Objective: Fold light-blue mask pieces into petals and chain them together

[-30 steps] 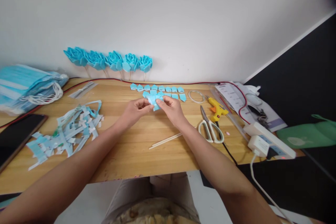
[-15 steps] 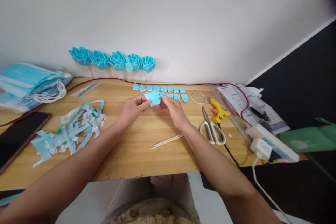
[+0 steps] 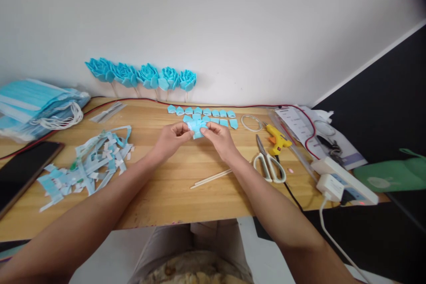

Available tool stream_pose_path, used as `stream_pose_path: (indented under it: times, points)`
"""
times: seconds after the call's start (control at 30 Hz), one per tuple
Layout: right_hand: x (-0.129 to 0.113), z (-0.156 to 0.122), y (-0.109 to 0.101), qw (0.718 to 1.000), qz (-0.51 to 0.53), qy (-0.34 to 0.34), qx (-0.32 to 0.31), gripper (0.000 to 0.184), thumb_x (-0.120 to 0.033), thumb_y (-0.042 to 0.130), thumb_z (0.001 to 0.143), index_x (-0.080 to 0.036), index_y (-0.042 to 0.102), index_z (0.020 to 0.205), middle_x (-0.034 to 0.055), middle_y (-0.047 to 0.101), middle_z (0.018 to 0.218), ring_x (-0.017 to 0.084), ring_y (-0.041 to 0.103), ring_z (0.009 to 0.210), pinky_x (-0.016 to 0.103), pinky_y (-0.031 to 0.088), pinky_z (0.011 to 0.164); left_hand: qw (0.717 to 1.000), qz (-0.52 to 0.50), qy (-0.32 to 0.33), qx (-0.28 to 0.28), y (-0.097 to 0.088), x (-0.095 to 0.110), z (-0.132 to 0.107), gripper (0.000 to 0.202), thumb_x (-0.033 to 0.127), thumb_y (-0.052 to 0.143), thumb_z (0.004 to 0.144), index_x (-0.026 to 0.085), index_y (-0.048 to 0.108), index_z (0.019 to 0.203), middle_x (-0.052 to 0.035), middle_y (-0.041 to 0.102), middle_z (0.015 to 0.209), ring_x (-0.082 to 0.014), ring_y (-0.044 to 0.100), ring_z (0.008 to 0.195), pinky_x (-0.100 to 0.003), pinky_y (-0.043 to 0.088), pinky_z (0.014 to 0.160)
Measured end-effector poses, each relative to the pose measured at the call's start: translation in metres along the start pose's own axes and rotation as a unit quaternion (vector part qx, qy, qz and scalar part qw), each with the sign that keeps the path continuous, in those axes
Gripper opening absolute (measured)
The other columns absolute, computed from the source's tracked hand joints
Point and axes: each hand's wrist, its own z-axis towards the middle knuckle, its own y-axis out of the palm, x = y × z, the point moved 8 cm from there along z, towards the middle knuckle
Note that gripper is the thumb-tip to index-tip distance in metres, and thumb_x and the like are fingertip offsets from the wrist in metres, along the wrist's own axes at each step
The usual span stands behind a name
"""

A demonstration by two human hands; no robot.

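Between both hands is a small piece of light blue mask fabric point(image 3: 197, 129), held just above the table. My left hand point(image 3: 173, 138) pinches its left side between thumb and fingers. On the right side, my right hand point(image 3: 220, 138) grips it, the thumb pressed on its front. Right behind the hands, folded blue fabric petals point(image 3: 198, 110) lie in two rows; the held piece and fingers hide part of the nearer row. Two thin wooden sticks point(image 3: 209, 179) lie partly beneath my right forearm.
Blue fabric roses point(image 3: 148, 76) on sticks lean against the wall. Fabric scraps point(image 3: 89, 159), a phone point(image 3: 26, 173) and packed masks point(image 3: 29, 102) are at left. Scissors point(image 3: 268, 164), a yellow glue gun point(image 3: 278, 140), a wire coil point(image 3: 251, 123) and a power strip point(image 3: 353, 184) stand at right.
The blue fabric piece has been turned in the hands and looks flatter. My right thumb has shifted left and down onto its front; both hands have stayed in nearly the same place.
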Motion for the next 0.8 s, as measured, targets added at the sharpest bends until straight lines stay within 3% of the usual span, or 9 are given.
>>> stream_pose_path:
  times: [0.27,0.43,0.57,0.8]
  points:
    - [-0.0048,-0.0002,0.0004,0.998,0.052,0.017,-0.011,0.031,-0.045,0.057,0.082,-0.019,0.055,0.065,-0.0019,0.048,0.066,0.013,0.045,0.068,0.026,0.038,0.068,0.999,0.024,0.030,0.006,-0.0024,0.0051,-0.0006,0.024,0.035,0.066,0.072,0.016,0.054,0.064,0.0040,0.047,0.060,-0.0086,0.040,0.055,-0.022,0.030,0.054]
    - [-0.0033,0.0000,0.0033,0.999,0.050,0.010,-0.014,0.026,-0.044,0.065,0.077,-0.019,0.059,0.071,-0.0026,0.054,0.069,0.012,0.047,0.068,0.025,0.038,0.068,0.996,0.072,0.050,-0.014,0.0015,0.0029,-0.0002,0.024,0.037,0.065,0.075,0.016,0.059,0.066,0.0026,0.052,0.062,-0.0100,0.044,0.058,-0.023,0.034,0.057]
    - [-0.0014,0.0008,0.0017,0.999,0.041,0.005,-0.004,0.025,-0.043,0.065,0.077,-0.019,0.060,0.071,-0.0024,0.055,0.070,0.012,0.047,0.068,0.025,0.038,0.068,0.997,0.057,0.032,-0.034,0.0036,0.0010,-0.0007,0.029,0.043,0.061,0.080,0.016,0.063,0.070,0.0015,0.055,0.065,-0.0106,0.047,0.062,-0.022,0.036,0.060]
    - [-0.0005,-0.0007,0.0030,0.999,0.034,-0.015,-0.016,0.028,-0.043,0.065,0.079,-0.018,0.057,0.068,-0.0031,0.049,0.066,0.011,0.043,0.064,0.024,0.035,0.063,1.000,0.010,0.005,-0.005,-0.0012,-0.0017,-0.0003,0.031,0.045,0.068,0.075,0.015,0.060,0.067,0.0009,0.057,0.064,-0.0101,0.046,0.060,-0.022,0.036,0.058]
